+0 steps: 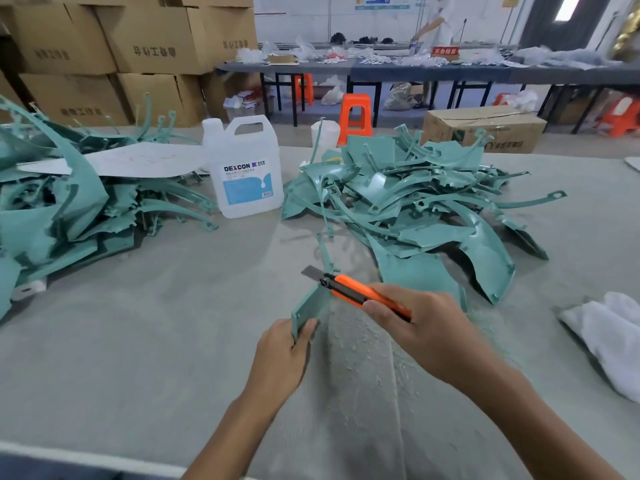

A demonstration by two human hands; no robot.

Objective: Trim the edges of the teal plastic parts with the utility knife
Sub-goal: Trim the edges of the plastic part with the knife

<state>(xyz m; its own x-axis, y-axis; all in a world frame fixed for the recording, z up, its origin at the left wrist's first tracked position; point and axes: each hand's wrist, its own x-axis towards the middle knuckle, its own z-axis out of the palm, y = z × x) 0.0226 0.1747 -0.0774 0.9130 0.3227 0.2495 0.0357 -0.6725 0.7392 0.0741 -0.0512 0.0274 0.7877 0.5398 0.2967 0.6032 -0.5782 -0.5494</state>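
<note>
Head view, left hand: the left hand (284,351) is curled round the near end of a small teal plastic part (310,306), a flat panel with a thin curved arm rising from its far end. The thumb lies on the panel's right face.
Part's place: held on edge above the table, near the centre, between the two hands.
Right hand: the right hand (426,327) is clenched round the rear of an orange and black utility knife (349,289), just right of the part.
Knife: its grey blade (311,273) is extended and points far-left. The knife's nose crosses the panel's top edge. Whether the blade touches the plastic cannot be told.
Table: a wide table under a grey fabric cover (138,323).
Shavings: pale teal plastic shavings (363,348) are strewn on the cover below the hands and nearer the person.
Right pile: a loose heap of teal plastic parts (415,202), curved strips and panels, lies far-right of the hands.
Left pile: a second heap of like teal parts (62,202) fills the left side, with a flat white sheet (131,161) resting on top.
Jug: a white plastic jug with a handle and a blue label (246,174) stands upright between the two piles.
Cloth: a crumpled white cloth (609,334) lies at the right edge.
Far left: stacked brown cardboard boxes (138,39).
Far side: an orange plastic stool (355,114), a brown carton (485,129), and long dark tables (415,69) covered with small white items.
</note>
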